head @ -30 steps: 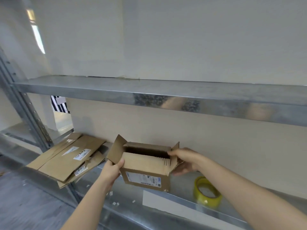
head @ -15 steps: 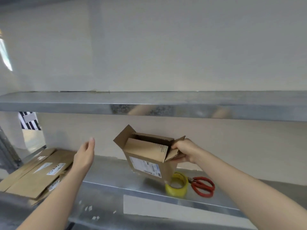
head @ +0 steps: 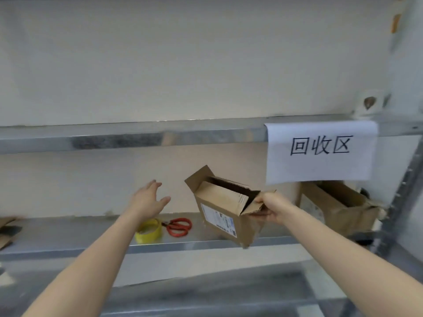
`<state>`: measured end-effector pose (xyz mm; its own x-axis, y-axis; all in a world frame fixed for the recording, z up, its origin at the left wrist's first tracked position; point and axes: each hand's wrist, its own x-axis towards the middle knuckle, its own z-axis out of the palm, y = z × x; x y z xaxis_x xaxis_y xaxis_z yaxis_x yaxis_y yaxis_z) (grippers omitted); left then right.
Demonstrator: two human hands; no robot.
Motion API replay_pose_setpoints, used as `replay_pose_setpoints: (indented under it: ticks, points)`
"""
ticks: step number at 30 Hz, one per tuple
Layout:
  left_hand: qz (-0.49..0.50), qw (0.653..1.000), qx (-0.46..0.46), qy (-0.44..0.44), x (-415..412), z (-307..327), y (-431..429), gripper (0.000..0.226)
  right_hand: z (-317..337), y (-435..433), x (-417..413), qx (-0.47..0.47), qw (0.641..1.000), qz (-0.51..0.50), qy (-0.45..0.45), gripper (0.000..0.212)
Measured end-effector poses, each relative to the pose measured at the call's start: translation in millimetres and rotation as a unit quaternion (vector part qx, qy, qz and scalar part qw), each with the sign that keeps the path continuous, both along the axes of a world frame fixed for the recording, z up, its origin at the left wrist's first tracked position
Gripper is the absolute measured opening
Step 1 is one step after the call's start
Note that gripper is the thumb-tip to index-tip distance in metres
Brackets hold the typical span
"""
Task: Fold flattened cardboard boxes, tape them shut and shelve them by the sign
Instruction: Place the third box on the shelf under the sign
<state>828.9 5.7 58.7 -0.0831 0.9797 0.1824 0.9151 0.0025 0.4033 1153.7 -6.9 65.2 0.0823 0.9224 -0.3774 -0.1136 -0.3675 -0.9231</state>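
Our right hand (head: pixel 269 208) grasps the box (head: pixel 219 211) by the flap at its right top corner, fingers curled round the cardboard. The box hangs tilted in the air over the front edge of the shelf (head: pixel 206 244), apart from it. Its top is not closed: one flap stands up at the far left and another lies folded across the opening. A white label shows on the side facing us.

Our left hand (head: pixel 148 201) is released, fingers spread and grasping nothing, in the air to the left of the box and well apart from it.

Below that hand the yellow tape (head: pixel 148 231) sits on the shelf, with the red-handled scissors (head: pixel 178 226) just beside it on the right.

The white sign (head: pixel 320 152) hangs from the upper shelf (head: pixel 137 138) at the right. Under it a second box (head: pixel 336 207) stands on the shelf, its top open. Flat cardboard (head: pixel 6 229) shows at the far left edge.
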Motion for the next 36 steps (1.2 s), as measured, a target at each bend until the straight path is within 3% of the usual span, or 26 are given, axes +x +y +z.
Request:
replay_pose_setpoints:
  ticks: [5,11,19,28,32,36]
  points:
    - [-0.081,0.988,-0.011,0.13,106.3,0.8,-11.3,0.065,-3.4,-41.5,91.0,-0.008,0.996,-0.077,0.038,0.023]
    - [-0.119,0.979,-0.024,0.164,175.5,3.1,-1.1,0.064,-14.4,-57.4,157.0,-0.013,0.987,-0.14,0.072,0.02]
    - [-0.119,0.97,-0.054,0.206,188.9,-0.8,26.4,0.062,-37.6,-33.7,172.6,-0.018,0.974,-0.184,0.127,0.028]
    - [-0.132,0.959,-0.086,0.235,192.9,2.2,50.9,0.063,-60.7,-0.1,173.8,-0.018,0.97,-0.228,0.08,0.023]
    - [-0.136,0.956,-0.088,0.245,187.7,2.7,50.6,0.063,-65.6,-1.0,167.9,-0.03,0.985,-0.167,0.027,0.049]
    - [-0.133,0.956,-0.093,0.244,179.3,0.2,43.0,0.063,-62.6,-5.1,160.1,-0.03,0.996,-0.079,0.004,0.097]
